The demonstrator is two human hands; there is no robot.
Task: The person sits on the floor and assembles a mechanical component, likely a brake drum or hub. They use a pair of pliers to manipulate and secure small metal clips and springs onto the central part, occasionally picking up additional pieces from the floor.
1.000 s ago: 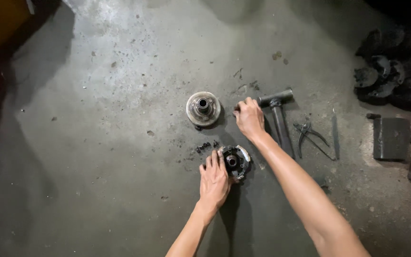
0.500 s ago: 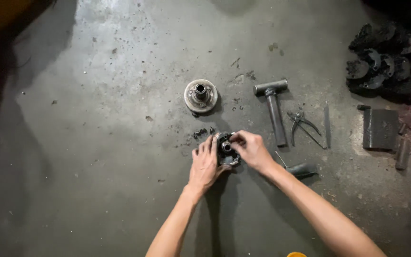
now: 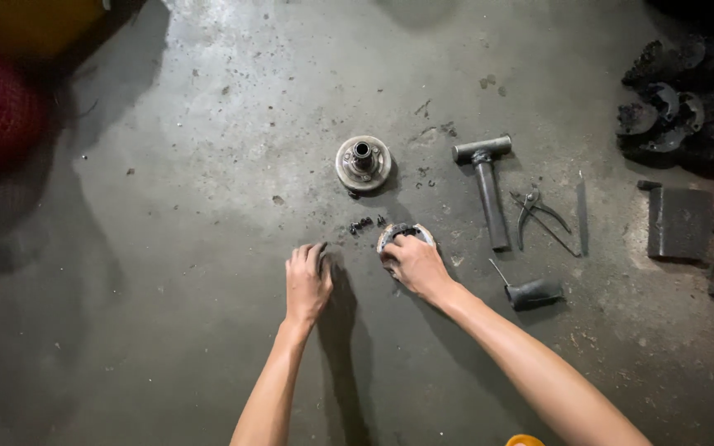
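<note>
Now right hand [image 3: 413,263] grips round part [image 3: 405,234]; left hand [image 3: 307,282] on bare floor [image 3: 167,272].

Stained grey concrete floor [image 3: 167,248], gritty, unevenly lit, shadowed edges

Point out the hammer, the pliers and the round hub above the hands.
hammer [image 3: 489,194], head view, on the handle just below the head.
pliers [image 3: 532,210], head view, near the pivot.
round hub [image 3: 363,163], head view, on the flange beside the centre bore.
</note>
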